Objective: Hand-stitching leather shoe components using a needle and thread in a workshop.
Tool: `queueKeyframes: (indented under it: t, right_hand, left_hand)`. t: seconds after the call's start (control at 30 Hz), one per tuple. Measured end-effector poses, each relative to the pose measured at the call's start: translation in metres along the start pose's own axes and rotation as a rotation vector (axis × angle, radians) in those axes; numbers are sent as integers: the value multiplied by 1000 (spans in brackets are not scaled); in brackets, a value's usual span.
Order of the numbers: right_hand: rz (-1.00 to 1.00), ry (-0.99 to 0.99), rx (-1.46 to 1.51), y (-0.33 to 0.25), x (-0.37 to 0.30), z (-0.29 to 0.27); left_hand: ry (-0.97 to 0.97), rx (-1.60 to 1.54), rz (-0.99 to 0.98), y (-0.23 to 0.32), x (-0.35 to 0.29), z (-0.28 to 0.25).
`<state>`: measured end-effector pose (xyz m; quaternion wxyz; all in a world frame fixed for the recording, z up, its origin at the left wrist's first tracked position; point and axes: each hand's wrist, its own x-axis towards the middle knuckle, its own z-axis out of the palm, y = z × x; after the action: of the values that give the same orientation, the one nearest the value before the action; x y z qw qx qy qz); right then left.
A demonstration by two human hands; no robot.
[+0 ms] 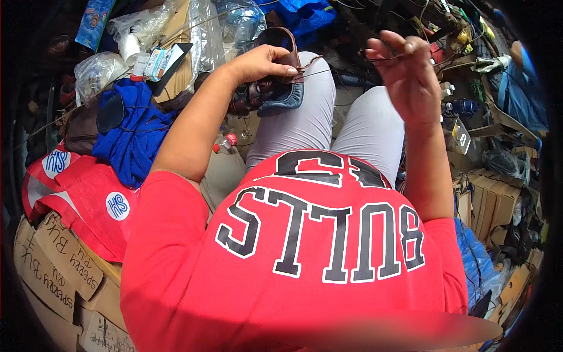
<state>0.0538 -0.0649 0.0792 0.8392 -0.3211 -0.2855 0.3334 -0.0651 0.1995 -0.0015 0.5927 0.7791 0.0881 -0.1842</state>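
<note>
A brown strappy sandal [291, 42] rests against my left knee, its heel strap standing up in a loop. My left hand [268, 63] is closed on that strap, thumb on the near side. Below the hand lies a dark blue padded piece [282, 98]; whether it belongs to the sandal I cannot tell. A thin dark thread [340, 68] runs from the strap toward the right. Raised above my right knee, my right hand [413, 82] pinches the thread between thumb and fingers, palm turned toward me.
To the left lie a blue cloth [132, 135], a red bag [88, 193] and cardboard boxes [64, 258]. A small red-capped bottle [225, 142] sits beside my left leg. Plastic bags [141, 29] fill the far left. Flattened cardboard [492, 199] and clutter crowd the right.
</note>
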Motion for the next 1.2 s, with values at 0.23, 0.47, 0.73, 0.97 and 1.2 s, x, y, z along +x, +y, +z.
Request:
queueKeyframes:
  t: [0.23,0.47,0.73,0.97,1.2]
  right_hand:
    - [77,-240,-1653,4,-18,-30]
    - [214,7,-2286,-79,-117,-131]
    - [924,815,-1045,-72,-308,-242]
    - [356,726,-1509,-75,-234,-241]
    - [-42,-69,-1182,54,-30,-9]
  left_hand:
    - [-2,-118,84,-1,6,12]
    - [15,-73,95,-5,0,10]
    - [188,203,113,5,7,19]
    - [355,155,174,38,-16,40]
    - [479,-86,418,73,-25,67]
